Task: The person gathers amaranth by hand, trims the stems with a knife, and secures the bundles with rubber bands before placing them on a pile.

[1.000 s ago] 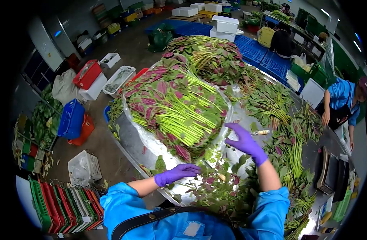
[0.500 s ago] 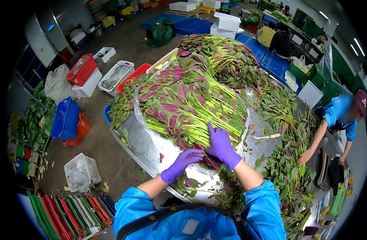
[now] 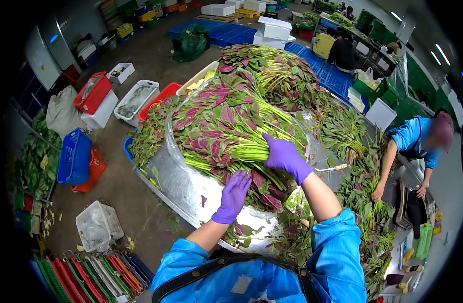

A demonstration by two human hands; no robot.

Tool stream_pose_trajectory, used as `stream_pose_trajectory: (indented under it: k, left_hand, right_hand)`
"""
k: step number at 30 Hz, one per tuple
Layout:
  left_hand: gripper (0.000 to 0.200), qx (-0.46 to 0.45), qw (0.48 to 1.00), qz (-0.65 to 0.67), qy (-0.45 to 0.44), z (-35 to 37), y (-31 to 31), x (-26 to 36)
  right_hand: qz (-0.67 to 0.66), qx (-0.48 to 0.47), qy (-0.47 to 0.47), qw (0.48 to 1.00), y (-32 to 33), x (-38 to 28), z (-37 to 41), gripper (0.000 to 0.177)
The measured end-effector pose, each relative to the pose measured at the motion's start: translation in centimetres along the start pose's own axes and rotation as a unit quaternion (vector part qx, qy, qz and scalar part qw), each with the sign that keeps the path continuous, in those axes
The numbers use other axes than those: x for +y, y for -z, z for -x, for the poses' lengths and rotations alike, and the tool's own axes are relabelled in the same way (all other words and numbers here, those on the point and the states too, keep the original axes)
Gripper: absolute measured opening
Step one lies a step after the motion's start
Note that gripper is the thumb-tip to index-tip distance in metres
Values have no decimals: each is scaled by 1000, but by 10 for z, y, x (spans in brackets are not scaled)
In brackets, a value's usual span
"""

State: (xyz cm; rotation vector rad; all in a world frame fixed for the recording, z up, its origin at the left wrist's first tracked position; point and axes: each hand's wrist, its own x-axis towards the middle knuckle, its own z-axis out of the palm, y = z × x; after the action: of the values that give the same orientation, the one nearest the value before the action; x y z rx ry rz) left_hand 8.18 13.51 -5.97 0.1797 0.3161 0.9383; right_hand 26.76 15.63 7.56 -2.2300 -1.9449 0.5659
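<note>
Holds with the right hand (image 3: 283,157) a bunch of leafy stems (image 3: 249,150) near the bare ends, thumb laid on top and other fingers folded around, probably to gather the stalks without crushing the leaves. Holds the left hand (image 3: 234,196) open, fingers straight and close together, just below the bunch, perhaps to support the lower side. Cannot tell whether the left fingertips press on the stems or only come near; cannot see the right fingertips, hidden by the stems.

Shows just beyond both hands a leafy pile (image 3: 211,113) on a plastic sheet (image 3: 306,119), perhaps laid so to separate leaves from the metal bench (image 3: 178,183). Has to the right of the right hand a slim tool (image 3: 339,167) with pale handle, maybe a knife, too small to be sure. Has nearer than the right hand some loose greens (image 3: 294,232), partly covered by the forearm. Shows farther right a row of stems (image 3: 357,202), touched by a co-worker's hand (image 3: 377,193). Shows farthest beyond the hands a second heap (image 3: 287,76), partly hidden behind the pile.
</note>
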Motion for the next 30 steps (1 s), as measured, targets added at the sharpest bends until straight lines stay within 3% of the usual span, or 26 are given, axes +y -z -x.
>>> stream_pose_trajectory:
  k: [2, 3, 4, 8, 10, 12, 13, 14, 16, 20, 22, 25, 26, 28, 29, 30]
  left_hand:
    - [37, -16, 999, 32, 22, -7, 1, 0]
    - [37, -31, 997, 64, 42, -12, 0, 0]
    - [37, -33, 996, 64, 43, -16, -6, 2]
    - [37, -34, 997, 68, 27, -37, -35, 2]
    - [37, 91, 988, 77, 95, -50, -32, 2]
    - [35, 79, 986, 72, 129, -51, -27, -2]
    - [35, 76, 986, 75, 124, -53, -22, -4]
    - [34, 72, 987, 79, 119, -54, -18, -6]
    - [36, 89, 985, 80, 123, -52, -14, -4]
    - [38, 86, 985, 85, 120, -45, -10, -2]
    - [40, 81, 987, 80, 110, -40, -14, -1]
    - [43, 54, 988, 125, 78, -34, -3, -5]
    - [44, 40, 985, 156, 64, -31, 0, -5]
    - [52, 42, 993, 114, 9, -27, 13, -5]
    - [55, -207, 959, 183, 60, -40, 37, -5]
    - [58, -439, 859, 240, 107, -46, 53, -4]
  right_hand:
    - [-10, 38, 15, 999, -4, -10, 12, 81]
    - [-10, 8, 3, 1000, 4, -21, 24, 76]
    - [-45, 51, 31, 997, -9, -16, 26, 78]
    - [-69, 41, 31, 996, -36, -19, 39, 72]
    - [-71, 19, 92, 993, -45, -16, 45, 71]
    - [-36, -42, 103, 993, -26, -6, 41, 68]
    - [-60, -49, 86, 993, -22, 4, 28, 66]
    - [-74, 22, 50, 996, -20, 14, 18, 60]
    - [-86, 146, 71, 983, -41, 43, -11, 58]
    - [-142, 117, 73, 980, -82, 45, -36, 59]
    - [-215, 146, 118, 958, -84, 27, -26, 55]
    - [-181, 157, 126, 963, -81, -3, -5, 52]
    - [-225, 102, 90, 965, -77, -10, 1, 55]
    - [-133, 172, 118, 969, -85, -29, 17, 59]
    - [-76, 180, 123, 973, -87, -39, 26, 63]
    - [-78, 181, 121, 973, -81, -46, 34, 63]
